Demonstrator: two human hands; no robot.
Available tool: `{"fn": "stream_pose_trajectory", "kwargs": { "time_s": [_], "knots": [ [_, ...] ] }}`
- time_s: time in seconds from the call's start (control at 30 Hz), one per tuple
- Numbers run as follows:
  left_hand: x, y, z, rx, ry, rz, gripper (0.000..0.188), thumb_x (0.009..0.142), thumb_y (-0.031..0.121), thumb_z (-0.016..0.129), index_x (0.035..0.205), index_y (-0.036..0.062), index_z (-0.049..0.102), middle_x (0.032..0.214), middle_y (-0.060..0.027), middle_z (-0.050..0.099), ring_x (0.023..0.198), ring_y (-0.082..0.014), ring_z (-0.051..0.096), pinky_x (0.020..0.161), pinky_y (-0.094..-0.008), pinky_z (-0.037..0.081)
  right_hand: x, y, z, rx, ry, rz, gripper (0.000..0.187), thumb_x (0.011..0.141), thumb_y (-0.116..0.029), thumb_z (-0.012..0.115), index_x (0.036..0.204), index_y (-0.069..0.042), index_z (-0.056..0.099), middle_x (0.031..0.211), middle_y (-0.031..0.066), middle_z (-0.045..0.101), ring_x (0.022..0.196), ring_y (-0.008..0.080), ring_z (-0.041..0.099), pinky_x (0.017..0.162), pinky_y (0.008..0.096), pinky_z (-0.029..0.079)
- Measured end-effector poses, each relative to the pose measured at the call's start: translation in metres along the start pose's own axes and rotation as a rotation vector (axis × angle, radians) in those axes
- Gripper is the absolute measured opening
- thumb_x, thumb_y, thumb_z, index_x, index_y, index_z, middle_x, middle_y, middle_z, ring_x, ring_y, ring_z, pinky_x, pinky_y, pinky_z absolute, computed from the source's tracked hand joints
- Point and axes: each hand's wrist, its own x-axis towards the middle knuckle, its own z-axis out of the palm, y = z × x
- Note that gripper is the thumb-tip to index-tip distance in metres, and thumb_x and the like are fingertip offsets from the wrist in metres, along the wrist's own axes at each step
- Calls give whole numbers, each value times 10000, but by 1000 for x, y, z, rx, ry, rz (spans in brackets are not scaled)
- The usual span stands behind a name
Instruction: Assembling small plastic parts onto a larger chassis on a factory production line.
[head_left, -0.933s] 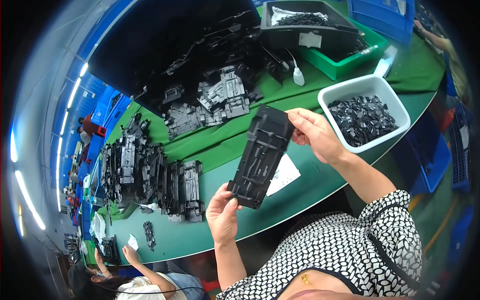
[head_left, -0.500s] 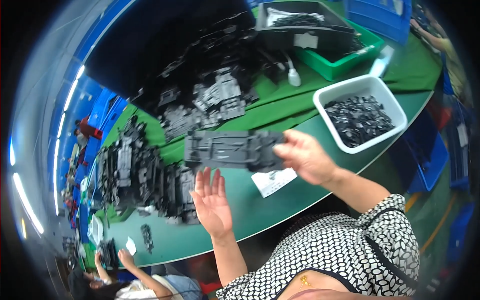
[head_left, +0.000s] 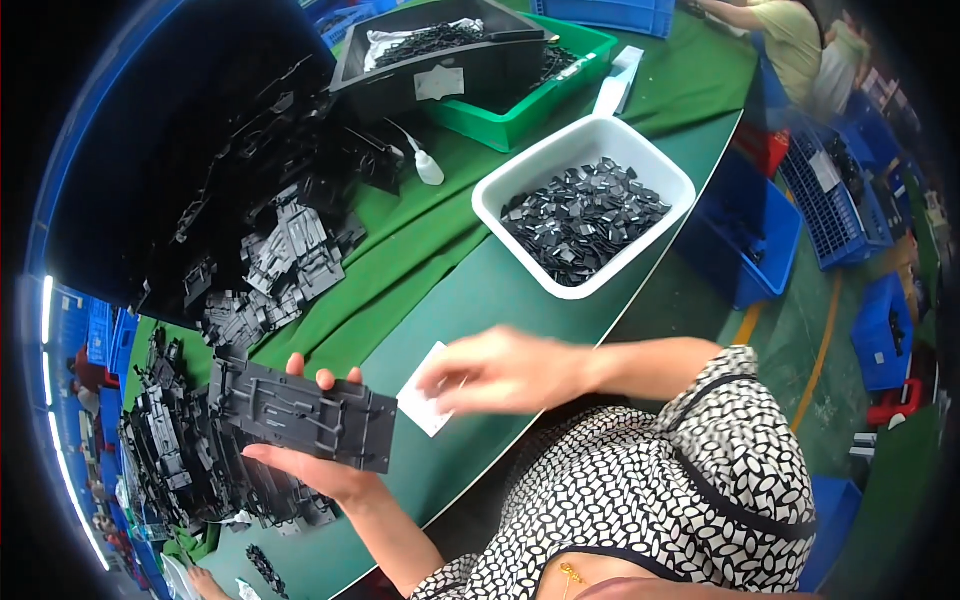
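A long black moulded plastic part (head_left: 300, 412), like a chassis plate with raised ribs, rests in my left hand (head_left: 328, 474). The thumb lies along its near edge and the fingertips curl over the far edge. My right hand (head_left: 515, 368) is apart from the part, above a white printed sheet (head_left: 432, 418) on the green table; motion smears its fingers. Beyond it stands a white tub (head_left: 487, 205) filled with small flat black pieces (head_left: 590, 215).
Stacks of similar black parts (head_left: 165, 430) stand at the left, and a loose pile (head_left: 290, 255) spills from a large dark container (head_left: 190, 130). A black bin (head_left: 440, 85) sits on a green tray (head_left: 500, 125). A small white bottle (head_left: 428, 168) lies nearby. Another person (head_left: 790, 45) is at the far right.
The black plastic part has passed from my right hand into my left. My right hand has let go and drawn back. The view has turned to the right.
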Motion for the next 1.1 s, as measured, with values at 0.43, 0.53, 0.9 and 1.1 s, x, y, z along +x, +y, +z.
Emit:
{"fn": "stream_pose_trajectory", "kwargs": {
  "time_s": [0.43, 0.53, 0.9, 1.1],
  "knots": [
    [-10, 6, -61, 11, 83, -26, 687, 921, 616, 264, 1400, 124, 299, 1353, -146, 429, 989, -259, 569, 919, -560, 421, -28, 3, -154, -1187, 82, 34, 162, 778, -52, 632, 940, -43, 630, 952, 99, 571, 968, 289, 540, 879, 382, 426],
    [-10, 5, -63, 12, 86, -33, 680, 923, 616, 256, 1402, 135, 298, 1338, -148, 438, 996, -260, 563, 919, -558, 421, -26, 2, -154, -1190, 61, 108, 159, 800, -75, 611, 956, -65, 638, 940, 91, 575, 973, 289, 539, 893, 389, 417],
    [-13, 4, -53, -27, 240, 5, 710, 902, 656, 256, 1399, 149, 284, 1270, -184, 466, 944, -288, 587, 853, -563, 477, -36, -25, -122, -1462, 330, -790, 230, 620, 24, 666, 843, -22, 636, 808, 72, 538, 687, 236, 548, 570, 335, 477],
    [-13, 2, -50, -56, 247, 12, 737, 900, 668, 223, 1385, 120, 303, 1250, -186, 483, 935, -289, 588, 852, -554, 468, -32, -21, -90, -1435, 226, -985, 305, 623, 27, 714, 915, -12, 635, 889, 83, 563, 713, 195, 540, 523, 287, 462]
  ]
}}
